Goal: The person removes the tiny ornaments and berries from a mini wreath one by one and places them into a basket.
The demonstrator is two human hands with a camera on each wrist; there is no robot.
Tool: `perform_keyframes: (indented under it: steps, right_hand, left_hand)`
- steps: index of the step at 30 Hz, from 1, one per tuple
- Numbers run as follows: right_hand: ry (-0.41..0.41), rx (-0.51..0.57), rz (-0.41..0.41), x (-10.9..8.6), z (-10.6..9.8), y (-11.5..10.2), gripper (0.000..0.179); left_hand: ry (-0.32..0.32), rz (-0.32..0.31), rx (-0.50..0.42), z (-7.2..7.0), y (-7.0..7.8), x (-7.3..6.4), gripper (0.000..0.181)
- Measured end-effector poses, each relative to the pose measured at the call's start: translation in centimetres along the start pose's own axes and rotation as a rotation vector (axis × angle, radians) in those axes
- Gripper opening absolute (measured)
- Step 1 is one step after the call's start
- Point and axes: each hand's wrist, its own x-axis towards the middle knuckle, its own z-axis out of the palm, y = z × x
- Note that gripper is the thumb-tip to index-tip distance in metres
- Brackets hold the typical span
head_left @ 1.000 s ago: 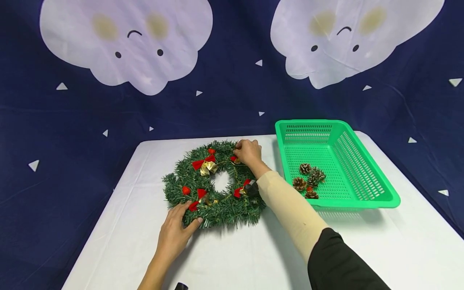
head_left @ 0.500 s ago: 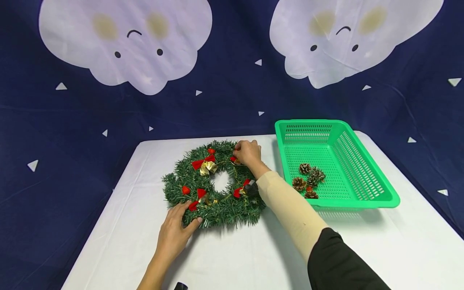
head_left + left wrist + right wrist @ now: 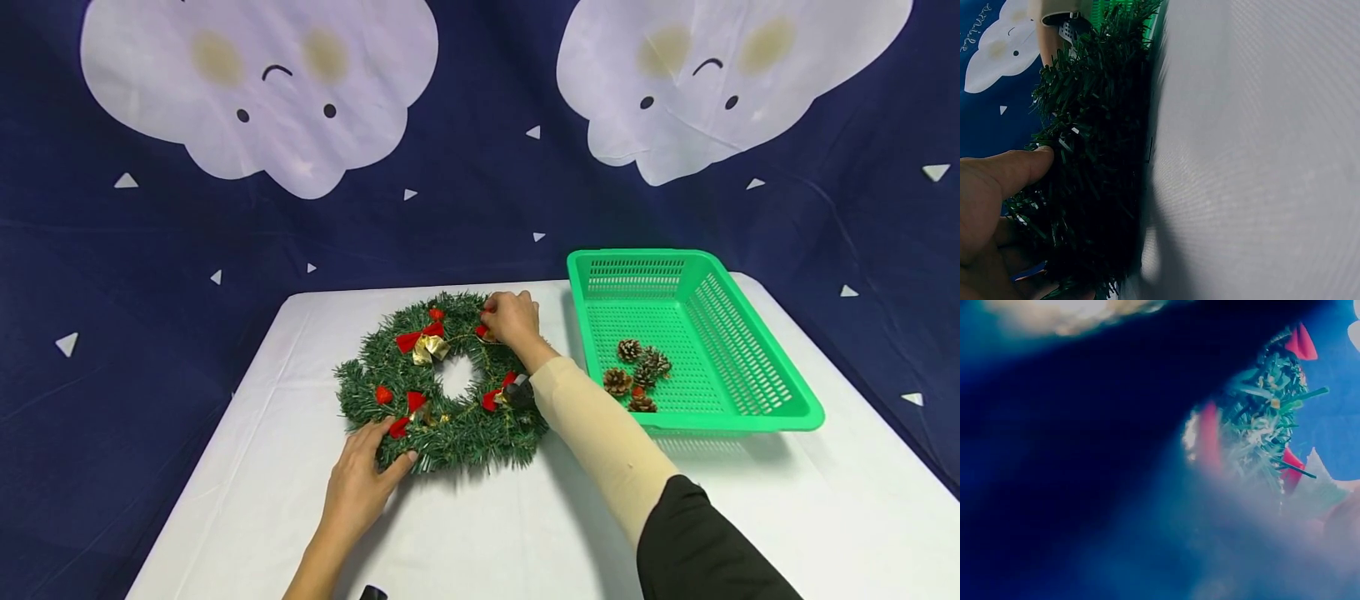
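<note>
A green tinsel wreath (image 3: 465, 450) with red bows, gold ribbon and small red berries lies on the white table. My left hand (image 3: 360, 483) holds its near-left edge, the thumb apart from the fingers. In the left wrist view, the thumb (image 3: 1025, 167) presses into the greenery and the other fingers are partly hidden by it. At the wreath's far right side, my right hand (image 3: 516, 321) pinches at a red bow (image 3: 483, 332), which the fingers partly cover. The right wrist view is mostly dark and blurred, with red bow pieces (image 3: 1301, 344) and green tinsel (image 3: 1266, 412) showing.
A green plastic basket (image 3: 772, 367) stands to the right of the wreath, with several pine cones (image 3: 618, 381) in its near-left corner. Behind the white table (image 3: 480, 542) hangs a dark blue cloth (image 3: 480, 208) with clouds.
Both hands and the wreath stay where they were. The whole head view shifts only very slightly.
</note>
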Motion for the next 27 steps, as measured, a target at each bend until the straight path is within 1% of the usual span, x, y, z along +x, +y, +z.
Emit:
perform_keyframes:
  steps: [12,18,22,27]
  right_hand:
    - [0.041,0.131,-0.009,-0.1,-0.8,-0.2,0.022]
    - [0.038,0.152,-0.010,-0.4,-1.3,-0.4,0.024]
    - [0.068,0.154,-0.043,-0.6,-1.7,-0.6,0.024]
    - [0.090,0.199,-0.097,-1.0,-2.6,-0.9,0.024]
  left_hand:
    - [-0.006,-0.001,-0.003,-0.1,0.0,-0.1,0.063]
    - [-0.003,0.003,-0.001,0.1,-0.1,-0.1,0.063]
    - [-0.004,0.003,0.003,0.0,-0.1,-0.1,0.063]
    - [-0.011,-0.004,0.009,-0.1,0.0,0.0,0.063]
